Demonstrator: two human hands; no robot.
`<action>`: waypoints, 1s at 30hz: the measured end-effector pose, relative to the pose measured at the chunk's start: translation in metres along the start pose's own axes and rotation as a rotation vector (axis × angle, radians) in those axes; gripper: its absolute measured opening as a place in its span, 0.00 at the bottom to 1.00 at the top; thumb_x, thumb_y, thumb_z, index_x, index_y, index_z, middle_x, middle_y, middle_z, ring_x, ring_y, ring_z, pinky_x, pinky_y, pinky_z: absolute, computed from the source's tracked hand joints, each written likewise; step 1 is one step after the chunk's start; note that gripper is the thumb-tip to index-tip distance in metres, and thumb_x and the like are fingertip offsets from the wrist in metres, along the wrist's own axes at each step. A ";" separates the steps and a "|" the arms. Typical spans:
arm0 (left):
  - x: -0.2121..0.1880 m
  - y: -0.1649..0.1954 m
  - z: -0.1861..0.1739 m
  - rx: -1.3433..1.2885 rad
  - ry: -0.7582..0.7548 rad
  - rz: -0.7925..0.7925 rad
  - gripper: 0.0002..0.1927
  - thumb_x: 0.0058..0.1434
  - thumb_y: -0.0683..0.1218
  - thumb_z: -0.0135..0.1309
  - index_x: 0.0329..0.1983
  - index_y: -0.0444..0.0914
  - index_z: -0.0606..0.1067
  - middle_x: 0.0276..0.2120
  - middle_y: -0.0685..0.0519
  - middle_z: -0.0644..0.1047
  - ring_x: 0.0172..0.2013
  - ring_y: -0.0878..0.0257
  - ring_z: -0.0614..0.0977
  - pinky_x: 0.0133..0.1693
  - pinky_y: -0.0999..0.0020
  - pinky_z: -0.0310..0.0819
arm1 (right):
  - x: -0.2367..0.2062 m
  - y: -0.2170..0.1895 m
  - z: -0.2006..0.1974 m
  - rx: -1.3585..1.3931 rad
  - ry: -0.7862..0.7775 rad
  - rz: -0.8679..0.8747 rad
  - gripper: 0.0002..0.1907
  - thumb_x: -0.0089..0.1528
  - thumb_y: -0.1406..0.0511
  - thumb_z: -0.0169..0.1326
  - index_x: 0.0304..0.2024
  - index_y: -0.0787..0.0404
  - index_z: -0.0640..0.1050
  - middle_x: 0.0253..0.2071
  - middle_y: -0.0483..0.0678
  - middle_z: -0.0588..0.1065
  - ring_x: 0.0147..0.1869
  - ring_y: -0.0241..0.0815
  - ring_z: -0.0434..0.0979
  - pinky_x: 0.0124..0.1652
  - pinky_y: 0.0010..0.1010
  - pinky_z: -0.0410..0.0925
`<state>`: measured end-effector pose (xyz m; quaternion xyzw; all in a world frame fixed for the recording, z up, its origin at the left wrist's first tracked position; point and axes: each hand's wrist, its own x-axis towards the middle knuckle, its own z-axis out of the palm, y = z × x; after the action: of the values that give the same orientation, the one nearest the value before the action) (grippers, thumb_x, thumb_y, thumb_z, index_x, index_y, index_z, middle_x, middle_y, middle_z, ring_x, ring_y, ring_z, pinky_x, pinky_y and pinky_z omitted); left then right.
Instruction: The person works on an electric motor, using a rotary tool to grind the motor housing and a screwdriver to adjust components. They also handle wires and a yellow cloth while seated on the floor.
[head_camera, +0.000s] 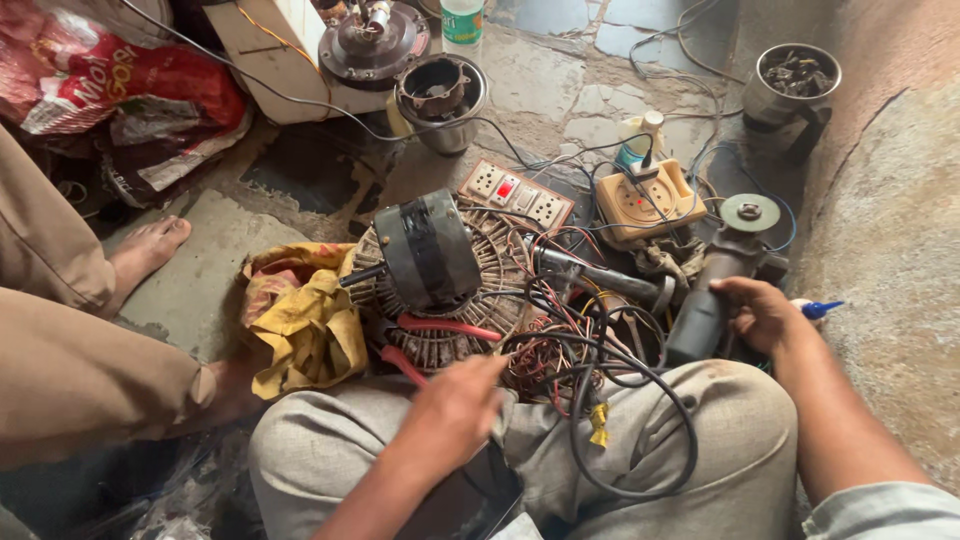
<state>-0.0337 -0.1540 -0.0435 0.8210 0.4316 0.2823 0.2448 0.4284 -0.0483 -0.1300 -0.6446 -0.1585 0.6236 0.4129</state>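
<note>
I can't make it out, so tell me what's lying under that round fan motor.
Under the fan motor: a crumpled yellow cloth at its left edge and red-handled pliers at its front. Directly beneath the motor is covered.

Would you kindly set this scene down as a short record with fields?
Setting: stone floor, person seated, cluttered with electrical parts
Left hand: fingers closed by the red-handled pliers, at the edge of the motor stator; grip not clear
Right hand: wrapped around the body of the angle grinder
Between the hands: tangle of black and coloured wires
Left of the stator: yellow cloth
Behind: switch and socket board, beige extension box, steel cup
Nearby: another person's bare foot
</note>
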 end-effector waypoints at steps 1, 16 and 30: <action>0.009 0.003 0.014 0.012 -0.095 -0.011 0.31 0.57 0.42 0.61 0.61 0.27 0.67 0.52 0.35 0.75 0.51 0.41 0.78 0.52 0.52 0.73 | -0.002 0.002 0.001 -0.076 0.005 -0.003 0.22 0.53 0.63 0.64 0.47 0.62 0.75 0.34 0.46 0.76 0.29 0.38 0.75 0.25 0.24 0.66; 0.070 0.031 0.092 0.314 -0.222 -0.238 0.33 0.44 0.49 0.68 0.51 0.32 0.70 0.50 0.39 0.71 0.54 0.43 0.74 0.51 0.49 0.70 | -0.024 0.001 0.025 -0.551 0.220 0.051 0.52 0.53 0.56 0.68 0.72 0.64 0.56 0.61 0.64 0.70 0.56 0.60 0.77 0.52 0.51 0.73; 0.043 0.126 0.100 0.325 0.040 0.625 0.07 0.63 0.47 0.52 0.30 0.41 0.73 0.29 0.51 0.74 0.33 0.57 0.77 0.36 0.62 0.67 | -0.100 -0.025 0.094 -0.558 -0.382 -0.401 0.24 0.64 0.57 0.54 0.59 0.61 0.77 0.48 0.45 0.80 0.48 0.33 0.78 0.45 0.25 0.73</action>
<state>0.1257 -0.1979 -0.0232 0.9360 0.2035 0.2871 0.0042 0.3311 -0.0736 -0.0332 -0.5609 -0.5185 0.5722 0.2985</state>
